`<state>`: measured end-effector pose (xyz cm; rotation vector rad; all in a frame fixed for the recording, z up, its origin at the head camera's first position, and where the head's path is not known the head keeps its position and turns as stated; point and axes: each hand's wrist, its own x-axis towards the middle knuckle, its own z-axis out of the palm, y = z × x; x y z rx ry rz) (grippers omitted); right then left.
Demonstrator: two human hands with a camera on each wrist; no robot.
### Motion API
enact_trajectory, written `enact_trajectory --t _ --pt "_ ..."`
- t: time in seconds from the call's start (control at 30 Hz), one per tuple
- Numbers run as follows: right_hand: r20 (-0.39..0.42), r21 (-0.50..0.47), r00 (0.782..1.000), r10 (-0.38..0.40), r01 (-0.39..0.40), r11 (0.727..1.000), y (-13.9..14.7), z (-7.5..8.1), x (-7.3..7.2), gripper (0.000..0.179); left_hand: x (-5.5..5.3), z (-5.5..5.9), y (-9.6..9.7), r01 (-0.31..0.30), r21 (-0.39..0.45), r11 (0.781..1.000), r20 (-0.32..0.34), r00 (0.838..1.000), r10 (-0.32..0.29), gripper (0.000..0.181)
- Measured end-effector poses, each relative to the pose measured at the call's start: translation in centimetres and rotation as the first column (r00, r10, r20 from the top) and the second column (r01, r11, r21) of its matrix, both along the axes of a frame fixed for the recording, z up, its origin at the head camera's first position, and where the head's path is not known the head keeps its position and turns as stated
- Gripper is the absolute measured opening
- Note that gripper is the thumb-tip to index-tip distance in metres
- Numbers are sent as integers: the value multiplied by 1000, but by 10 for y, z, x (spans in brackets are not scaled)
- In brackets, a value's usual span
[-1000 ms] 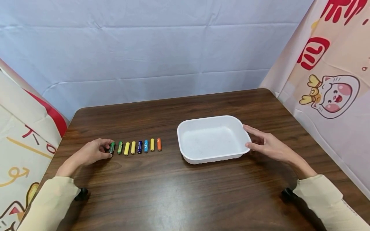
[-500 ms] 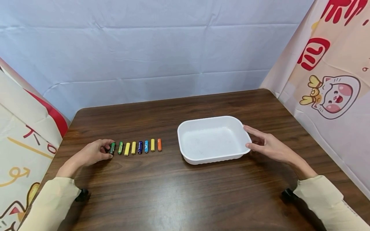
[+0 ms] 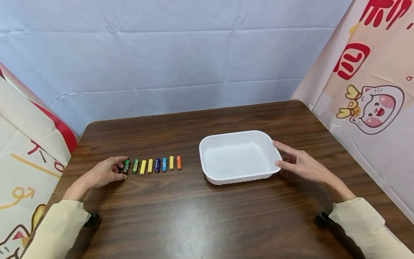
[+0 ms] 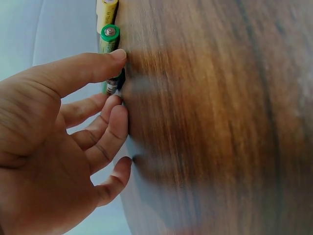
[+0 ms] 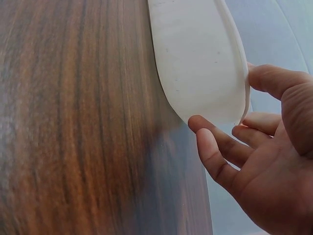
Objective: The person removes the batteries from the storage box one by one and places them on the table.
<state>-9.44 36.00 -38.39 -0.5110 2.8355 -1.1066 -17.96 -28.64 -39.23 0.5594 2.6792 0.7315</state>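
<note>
On the left of the table, my left hand point(image 3: 105, 172) pinches a dark green battery point(image 3: 126, 167) between thumb and fingertips at its ends. That battery lies at the left end of a row; beside it is a lighter green battery point(image 3: 135, 166), whose metal tip shows in the left wrist view. The thumb hides most of the held battery there. My right hand point(image 3: 302, 165) holds the right end of a white plastic tray point(image 3: 240, 178), thumb at the near corner and fingers at the far one. In the right wrist view, the fingertips touch the tray's wall point(image 5: 203, 73).
Rightward along the row stand out yellow batteries point(image 3: 150, 166), a dark blue battery point(image 3: 157, 165), a light blue battery point(image 3: 164, 164) and an orange battery point(image 3: 179, 163). Bare wooden table point(image 3: 191, 216) lies in front. Behind hangs a pale cloth point(image 3: 181, 54).
</note>
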Motion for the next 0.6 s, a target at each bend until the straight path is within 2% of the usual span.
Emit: enact_trajectory --t 0.33,0.5,0.6 --pt "18 -10 1000 -12 12 1000 0 1 1 70 12 9 1 -32 4 999 -25 999 32 75" --pt "34 -68 999 -9 11 998 1 1 4 72 18 18 4 -44 -15 999 -66 997 43 77" --pt "9 -42 1000 -16 17 999 3 3 5 72 22 27 7 -64 -32 997 -90 994 61 79"
